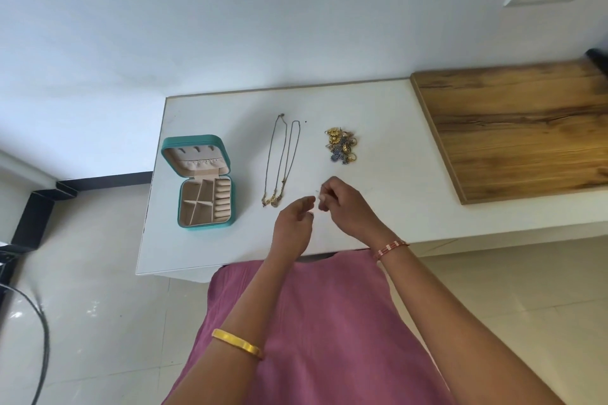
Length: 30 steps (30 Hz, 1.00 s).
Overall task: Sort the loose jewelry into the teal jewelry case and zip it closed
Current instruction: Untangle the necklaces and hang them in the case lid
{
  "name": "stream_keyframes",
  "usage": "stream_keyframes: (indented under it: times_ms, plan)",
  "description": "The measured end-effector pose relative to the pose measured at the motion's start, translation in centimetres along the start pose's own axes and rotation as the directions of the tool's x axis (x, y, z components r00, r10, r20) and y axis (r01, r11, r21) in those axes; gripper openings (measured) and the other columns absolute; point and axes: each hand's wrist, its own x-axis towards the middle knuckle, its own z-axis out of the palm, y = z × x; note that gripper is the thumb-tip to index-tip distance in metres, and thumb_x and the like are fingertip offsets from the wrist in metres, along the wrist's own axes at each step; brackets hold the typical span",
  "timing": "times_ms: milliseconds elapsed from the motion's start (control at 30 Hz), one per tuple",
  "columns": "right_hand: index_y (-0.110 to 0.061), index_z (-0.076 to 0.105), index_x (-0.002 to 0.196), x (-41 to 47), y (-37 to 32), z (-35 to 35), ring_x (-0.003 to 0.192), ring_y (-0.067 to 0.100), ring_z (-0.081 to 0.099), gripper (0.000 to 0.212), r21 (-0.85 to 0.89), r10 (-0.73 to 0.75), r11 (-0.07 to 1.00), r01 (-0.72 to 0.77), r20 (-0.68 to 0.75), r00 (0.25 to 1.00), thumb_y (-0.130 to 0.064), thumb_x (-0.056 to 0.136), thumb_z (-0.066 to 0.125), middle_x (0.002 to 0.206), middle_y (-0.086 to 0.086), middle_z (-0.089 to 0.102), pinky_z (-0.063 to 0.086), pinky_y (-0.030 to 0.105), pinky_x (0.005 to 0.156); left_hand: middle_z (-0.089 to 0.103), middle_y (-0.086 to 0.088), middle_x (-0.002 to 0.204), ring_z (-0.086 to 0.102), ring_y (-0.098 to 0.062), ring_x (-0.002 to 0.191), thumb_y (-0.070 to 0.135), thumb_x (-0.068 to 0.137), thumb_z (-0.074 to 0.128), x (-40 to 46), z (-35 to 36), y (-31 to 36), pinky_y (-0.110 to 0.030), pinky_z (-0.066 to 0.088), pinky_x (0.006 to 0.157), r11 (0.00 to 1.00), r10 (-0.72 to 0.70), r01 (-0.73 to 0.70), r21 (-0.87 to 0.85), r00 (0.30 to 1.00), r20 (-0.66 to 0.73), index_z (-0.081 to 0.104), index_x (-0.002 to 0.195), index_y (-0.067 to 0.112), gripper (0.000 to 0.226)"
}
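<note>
The teal jewelry case point(171, 154) lies open on the left of the white table point(388, 128). Its beige lid pocket is tipped back, and its divided tray and ring rolls face up. Two thin chain necklaces point(283, 158) lie stretched out side by side in the middle. A heap of gold and blue earrings and rings point(342, 145) sits to their right. My right hand point(345, 207) hovers in front of the heap, its fingertips pinched on a tiny pale piece too small to identify. My left hand point(292, 223) is just beside it, fingers loosely apart and holding nothing.
A wooden board point(519, 128) covers the right part of the table. A white wall rises behind the table. The table's front edge is at my pink-clothed lap, with tiled floor on both sides and a black cable on the floor at far left point(39, 332).
</note>
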Motion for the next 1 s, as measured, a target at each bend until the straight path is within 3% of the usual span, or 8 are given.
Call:
stream_keyframes:
  times_ms: [133, 233, 333, 433, 567, 767, 867, 1000]
  plan:
    - [-0.019, 0.048, 0.078, -0.3, -2.8, -0.5, 0.07, 0.015, 0.055, 0.019, 0.153, -0.043, 0.987, 0.052, -0.062, 0.997, -0.006, 0.092, 0.047, 0.076, 0.002, 0.058, 0.046, 0.021, 0.064, 0.067, -0.007, 0.101, 0.064, -0.015, 0.091, 0.0, 0.092, 0.042, -0.8, -0.2, 1.5, -0.03, 0.047, 0.088, 0.984, 0.036, -0.025, -0.179, 0.998, 0.058, 0.061, 0.108, 0.011, 0.028]
    - [-0.023, 0.047, 0.074, -0.6, -4.6, -1.2, 0.068, 0.014, 0.058, 0.026, 0.231, -0.066, 0.969, 0.083, -0.079, 0.995, -0.005, 0.092, 0.046, 0.076, 0.003, 0.061, 0.05, 0.03, 0.067, 0.068, -0.006, 0.091, 0.065, -0.016, 0.086, 0.003, 0.092, 0.048, -1.4, -1.0, 2.7, -0.029, 0.049, 0.086, 0.957, 0.072, -0.064, -0.282, 0.997, 0.016, 0.063, 0.093, 0.017, 0.021]
    - [-0.018, 0.049, 0.076, -1.2, -6.2, -2.3, 0.053, 0.005, 0.057, 0.022, 0.287, -0.087, 0.949, 0.132, -0.166, 0.982, -0.002, 0.091, 0.047, 0.067, 0.001, 0.061, 0.049, 0.023, 0.055, 0.068, -0.003, 0.078, 0.064, -0.014, 0.075, -0.002, 0.089, 0.05, -2.2, -2.3, 3.7, -0.025, 0.051, 0.081, 0.937, 0.107, -0.1, -0.335, 0.994, 0.001, 0.065, 0.086, 0.021, 0.027]
    - [-0.007, 0.054, 0.083, -2.3, -7.5, -3.6, 0.046, 0.006, 0.053, 0.011, 0.423, -0.042, 0.896, 0.134, -0.22, 0.975, 0.001, 0.09, 0.05, 0.064, 0.007, 0.061, 0.046, 0.019, 0.051, 0.067, -0.004, 0.074, 0.063, -0.017, 0.072, -0.002, 0.089, 0.052, -3.2, -3.4, 4.2, -0.022, 0.055, 0.078, 0.938, 0.139, -0.125, -0.323, 0.99, 0.022, 0.068, 0.088, 0.013, 0.022]
    - [-0.007, 0.059, 0.084, -3.9, -9.3, -4.8, 0.054, 0.016, 0.055, 0.011, 0.608, -0.027, 0.784, 0.122, -0.164, 0.986, 0.002, 0.089, 0.053, 0.066, 0.01, 0.062, 0.049, 0.022, 0.056, 0.065, -0.003, 0.074, 0.061, -0.011, 0.065, -0.002, 0.091, 0.051, -5.0, -4.4, 5.8, -0.017, 0.055, 0.071, 0.916, 0.186, -0.164, -0.365, 0.982, 0.025, 0.067, 0.096, 0.001, 0.017]
    - [-0.004, 0.063, 0.094, -5.8, -11.3, -5.7, 0.063, 0.016, 0.058, 0.012, 0.849, -0.037, 0.528, -0.011, 0.036, 0.999, 0.001, 0.088, 0.055, 0.069, 0.007, 0.063, 0.053, 0.022, 0.062, 0.06, -0.004, 0.072, 0.054, -0.016, 0.06, 0.001, 0.092, 0.05, -7.1, -5.8, 7.3, -0.028, 0.051, 0.071, 0.887, 0.237, -0.191, -0.42, 0.97, 0.059, 0.067, 0.085, 0.011, 0.021]
    - [-0.004, 0.063, 0.092, -7.0, -12.0, -6.0, 0.062, 0.013, 0.062, 0.015, 0.83, -0.075, 0.557, 0.037, 0.005, 0.997, 0.007, 0.084, 0.057, 0.066, 0.004, 0.066, 0.055, 0.021, 0.063, 0.06, -0.005, 0.074, 0.054, -0.013, 0.058, -0.001, 0.091, 0.049, -8.2, -6.5, 7.6, -0.022, 0.052, 0.065, 0.879, 0.267, -0.215, -0.426, 0.962, 0.065, 0.067, 0.088, 0.01, 0.021]
    - [-0.003, 0.063, 0.087, -8.4, -13.0, -6.3, 0.06, 0.015, 0.064, 0.015, 0.728, -0.112, 0.675, 0.123, -0.064, 0.992, 0.01, 0.079, 0.062, 0.065, 0.006, 0.067, 0.055, 0.021, 0.059, 0.062, -0.006, 0.076, 0.059, -0.013, 0.061, -0.001, 0.091, 0.048, -9.5, -7.4, 8.1, -0.026, 0.052, 0.068, 0.872, 0.276, -0.21, -0.443, 0.957, 0.09, 0.066, 0.089, 0.01, 0.021]
